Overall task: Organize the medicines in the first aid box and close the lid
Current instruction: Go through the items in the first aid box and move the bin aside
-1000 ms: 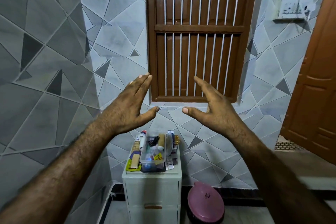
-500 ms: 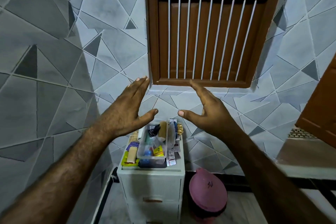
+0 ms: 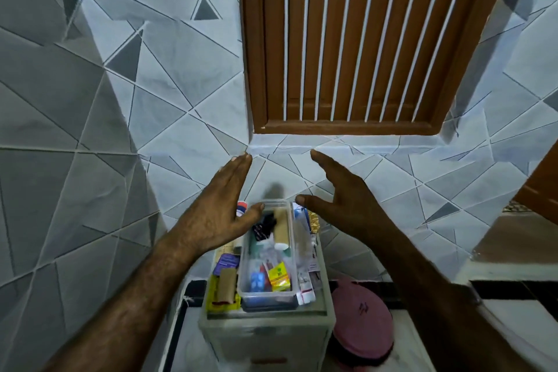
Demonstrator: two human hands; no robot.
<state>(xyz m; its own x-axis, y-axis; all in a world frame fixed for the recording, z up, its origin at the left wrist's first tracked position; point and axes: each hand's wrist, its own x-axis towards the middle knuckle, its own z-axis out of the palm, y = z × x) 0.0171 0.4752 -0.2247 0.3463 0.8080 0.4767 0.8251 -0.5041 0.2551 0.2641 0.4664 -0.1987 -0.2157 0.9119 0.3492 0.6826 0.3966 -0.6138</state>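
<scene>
A clear plastic first aid box (image 3: 290,254) stands without a lid on a small white drawer cabinet (image 3: 265,338). It holds several medicines, among them a beige roll (image 3: 280,228) and a yellow packet (image 3: 279,276). More packets lie on the cabinet top beside the box: a yellow pack with a brown roll (image 3: 225,287) on the left, white strips (image 3: 306,287) on the right. My left hand (image 3: 219,217) hovers open over the box's far left corner. My right hand (image 3: 341,199) is held open above its far right side. Neither hand holds anything.
The cabinet stands in a corner of grey patterned tiled walls, under a brown barred window (image 3: 356,39). A pink lidded bin (image 3: 360,320) sits on the floor right of the cabinet. A brown door (image 3: 540,187) is at the right edge.
The view has tilted down and come closer to the cabinet. Both open hands have come lower, nearer the box, still empty.
</scene>
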